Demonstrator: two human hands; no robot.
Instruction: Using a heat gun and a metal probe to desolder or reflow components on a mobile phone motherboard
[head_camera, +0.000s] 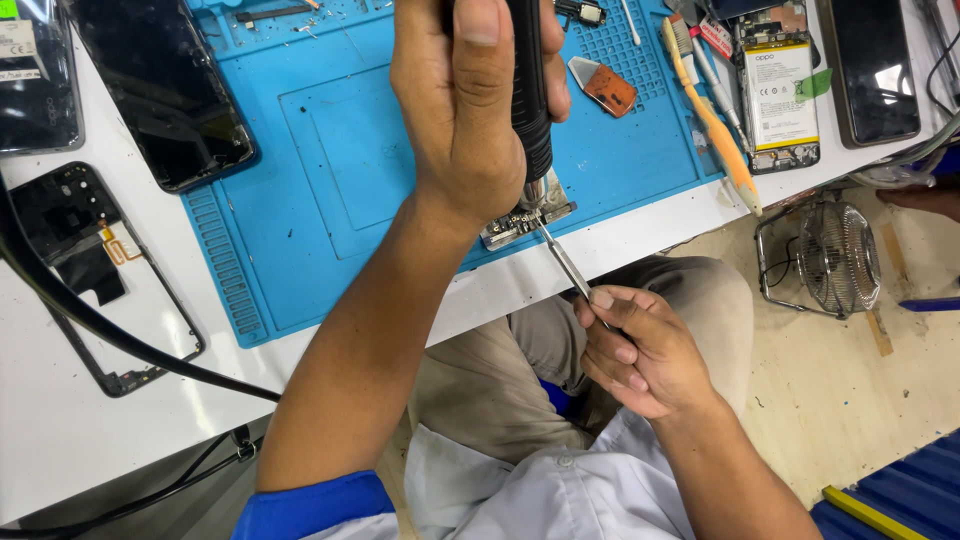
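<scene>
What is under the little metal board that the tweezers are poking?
The small circuit board lies on the blue work mat, at its front edge. The left hand holds a black tool down over it, so most of its top is hidden.

A white shirt with blue sleeve trim (short-sleeved, forearms bare) and khaki trousers were worn.

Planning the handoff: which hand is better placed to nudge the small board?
Likely right hand: its tweezers tip sits at the small board. Left hand is full, gripping the black tool upright above it.
</scene>
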